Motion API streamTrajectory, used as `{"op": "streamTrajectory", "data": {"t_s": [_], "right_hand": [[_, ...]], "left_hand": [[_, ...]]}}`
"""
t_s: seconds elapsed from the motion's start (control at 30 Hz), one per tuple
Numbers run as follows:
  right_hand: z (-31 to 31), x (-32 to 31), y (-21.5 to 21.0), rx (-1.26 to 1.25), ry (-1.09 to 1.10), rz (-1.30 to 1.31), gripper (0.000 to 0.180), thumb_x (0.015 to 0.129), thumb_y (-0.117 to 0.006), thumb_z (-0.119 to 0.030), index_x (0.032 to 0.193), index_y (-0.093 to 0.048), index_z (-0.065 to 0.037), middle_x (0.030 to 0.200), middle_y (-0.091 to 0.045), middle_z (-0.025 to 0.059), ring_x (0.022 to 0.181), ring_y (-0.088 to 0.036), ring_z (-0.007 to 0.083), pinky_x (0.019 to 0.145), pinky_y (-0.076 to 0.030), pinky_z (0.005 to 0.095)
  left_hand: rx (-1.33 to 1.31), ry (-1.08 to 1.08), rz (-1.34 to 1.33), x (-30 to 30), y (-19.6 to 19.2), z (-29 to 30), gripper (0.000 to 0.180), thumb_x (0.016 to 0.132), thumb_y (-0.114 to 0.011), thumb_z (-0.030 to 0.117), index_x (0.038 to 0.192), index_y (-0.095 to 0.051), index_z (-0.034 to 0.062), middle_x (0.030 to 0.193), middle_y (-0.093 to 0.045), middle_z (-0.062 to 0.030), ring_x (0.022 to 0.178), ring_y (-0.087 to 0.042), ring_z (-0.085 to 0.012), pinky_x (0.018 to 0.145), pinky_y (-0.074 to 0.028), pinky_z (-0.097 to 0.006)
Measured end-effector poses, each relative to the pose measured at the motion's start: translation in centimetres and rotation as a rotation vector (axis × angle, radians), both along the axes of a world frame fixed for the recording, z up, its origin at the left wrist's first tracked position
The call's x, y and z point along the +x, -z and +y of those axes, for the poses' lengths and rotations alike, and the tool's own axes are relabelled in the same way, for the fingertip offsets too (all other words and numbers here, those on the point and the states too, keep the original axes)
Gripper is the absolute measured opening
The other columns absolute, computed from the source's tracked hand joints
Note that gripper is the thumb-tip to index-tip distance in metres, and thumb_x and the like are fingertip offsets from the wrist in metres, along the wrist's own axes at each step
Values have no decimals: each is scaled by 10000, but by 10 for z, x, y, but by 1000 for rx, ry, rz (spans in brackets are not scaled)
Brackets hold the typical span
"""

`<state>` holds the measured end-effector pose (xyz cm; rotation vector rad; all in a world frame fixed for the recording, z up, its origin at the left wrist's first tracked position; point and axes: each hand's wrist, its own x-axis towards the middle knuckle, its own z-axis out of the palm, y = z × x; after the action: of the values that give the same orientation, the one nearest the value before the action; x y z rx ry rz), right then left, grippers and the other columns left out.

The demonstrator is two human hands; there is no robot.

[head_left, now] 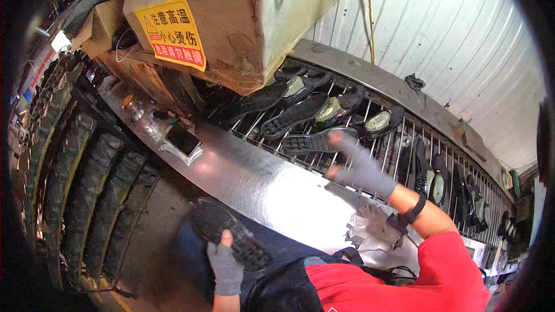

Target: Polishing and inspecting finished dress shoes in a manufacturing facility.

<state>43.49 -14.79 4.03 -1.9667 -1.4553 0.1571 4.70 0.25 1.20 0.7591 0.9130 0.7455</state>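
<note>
My left hand (226, 267), in a grey fingerless glove, is closed on a black shoe sole (250, 248). The thumb presses on its treaded face, low in front of my body. Over the metal-bar rack, my right hand (365, 169) reaches out in the same kind of glove. Its thumb and fingers are spread, with the fingertips over the end of another black sole (306, 144); whether they touch it I cannot tell. Just behind lie one more sole (293, 117) and a shoe upper with a pale inside (378, 121).
A metal housing (231, 29) with a yellow warning label overhangs the rack's left part. The steel ledge (254, 176) carries a phone (182, 140), a clear bottle (144, 121) and a crumpled grey cloth (374, 230). Racks of dark pieces (101, 196) stand left; more shoe parts (437, 182) lie right.
</note>
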Motion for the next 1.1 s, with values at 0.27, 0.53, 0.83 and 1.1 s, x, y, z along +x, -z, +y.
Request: {"op": "streamTrajectory", "data": {"t_s": [0.27, 0.53, 0.83, 1.1], "right_hand": [[-106, 227, 87, 315, 445, 1528, 623, 951, -688, -632, 1325, -662, -135, 1217, -710, 20, 1017, -698, 198, 868, -586, 354], [-143, 293, 120, 108, 458, 1262, 511, 992, -610, -631, 1185, -669, -161, 1033, -651, -13, 953, -625, 207, 839, -536, 429], [-116, 117, 92, -26, 83, 911, 772, 870, -779, -369, 1530, -482, -100, 1255, -654, 48, 1044, -658, 183, 909, -553, 317], [47, -212, -27, -240, -666, 1162, 1106, 777, -870, -503, 1604, -364, 29, 1498, -549, 159, 1329, -563, 241, 1154, -427, 375]], "left_hand": [[-125, -5, 294, -55, 74, -37, 433, 1018, -702, 271, 1337, -642, -16, 1244, -708, -100, 1080, -667, -203, 971, -537, -359], [40, 39, 197, -57, 38, -40, 528, 1017, -699, 266, 1438, -548, -15, 1322, -667, -90, 1162, -613, -169, 1000, -504, -321], [415, -1, -16, -52, -1, -8, 439, 1100, -556, 160, 1498, -488, -12, 1387, -629, -146, 1299, -605, -221, 1120, -477, -353], [147, -175, -433, -18, -57, 5, 717, 988, -740, 348, 1526, -404, 15, 1332, -656, -192, 1212, -665, -304, 1025, -570, -458]]}}
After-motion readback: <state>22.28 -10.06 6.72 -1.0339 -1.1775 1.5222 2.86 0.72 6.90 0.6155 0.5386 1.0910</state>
